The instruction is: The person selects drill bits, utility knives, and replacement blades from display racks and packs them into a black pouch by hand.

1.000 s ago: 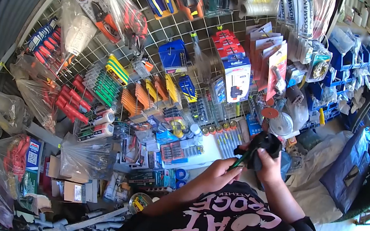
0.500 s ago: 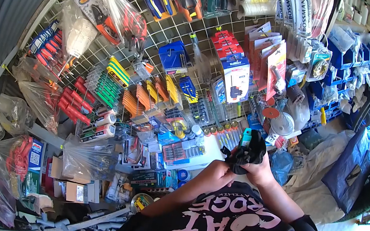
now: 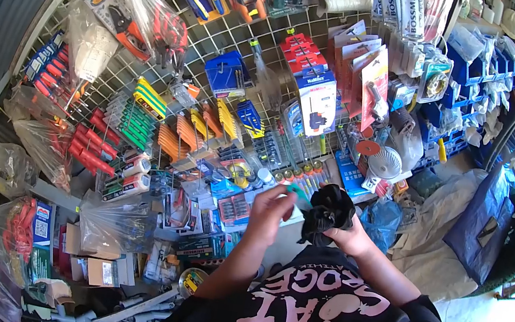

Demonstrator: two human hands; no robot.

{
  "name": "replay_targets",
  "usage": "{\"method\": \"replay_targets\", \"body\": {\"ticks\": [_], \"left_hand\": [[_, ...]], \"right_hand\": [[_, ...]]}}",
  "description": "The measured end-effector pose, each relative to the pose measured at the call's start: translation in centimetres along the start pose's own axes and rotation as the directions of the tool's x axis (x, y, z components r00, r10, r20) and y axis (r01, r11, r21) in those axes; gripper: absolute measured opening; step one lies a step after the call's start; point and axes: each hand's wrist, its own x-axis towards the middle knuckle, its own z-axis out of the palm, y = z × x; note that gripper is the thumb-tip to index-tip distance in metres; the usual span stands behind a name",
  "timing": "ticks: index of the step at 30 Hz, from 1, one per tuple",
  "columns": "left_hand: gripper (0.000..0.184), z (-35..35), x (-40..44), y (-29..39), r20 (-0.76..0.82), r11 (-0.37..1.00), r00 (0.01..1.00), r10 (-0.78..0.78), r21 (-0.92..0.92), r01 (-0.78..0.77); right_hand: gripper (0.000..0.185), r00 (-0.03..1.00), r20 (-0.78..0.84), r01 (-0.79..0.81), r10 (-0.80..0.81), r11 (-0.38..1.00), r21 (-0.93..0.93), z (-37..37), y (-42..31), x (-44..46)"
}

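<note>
My left hand (image 3: pixel 271 212) is raised in front of my chest, its fingers pinched on a small teal piece (image 3: pixel 298 193) whose kind I cannot make out. Just to the right, a crumpled black plastic bag (image 3: pixel 328 214) is gripped in my right hand (image 3: pixel 353 239). The bag's top is bunched and partly spread, and its inside is dark. The teal piece is beside the bag's left edge; whether the two touch is unclear.
A wire grid (image 3: pixel 222 41) hung with packaged tools stands in front of me. Below it is a shelf with a tape measure (image 3: pixel 240 173) and small packs. A white fan (image 3: pixel 385 162) and blue bins (image 3: pixel 474 67) are at right; cardboard boxes (image 3: pixel 102 271) are lower left.
My left hand has come away from the black bag, moving left and up with the teal piece, which earlier showed at the bag's top. The bag has shifted slightly left and its top has spread.
</note>
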Motion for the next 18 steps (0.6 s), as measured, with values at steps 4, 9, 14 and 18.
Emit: {"method": "replay_targets", "body": {"ticks": [4,9,14,18], "left_hand": [[0.021,-0.2,-0.7,-0.3,-0.108,0.999,0.994,-0.006,-0.052,0.001],[0.021,1.2,-2.2,-0.6,0.125,0.983,0.992,0.036,0.176,-0.058],[0.016,0.4,-1.9,-0.9,-0.032,0.993,0.995,0.099,-0.056,-0.101],[0.013,-1.2,-1.2,-0.8,-0.269,0.979,0.952,0.143,-0.100,-0.175]], "right_hand": [[0.098,0.992,0.116,-0.042,0.049,0.997,-0.062,0.3,-1.6,0.1],[0.090,0.983,0.154,-0.096,0.103,0.994,-0.052,-0.1,-0.6,0.2],[0.078,0.986,0.107,-0.117,0.125,0.990,-0.077,0.9,-1.4,1.4],[0.081,0.983,0.169,-0.023,0.069,0.966,-0.258,1.6,-2.0,2.6]]}}
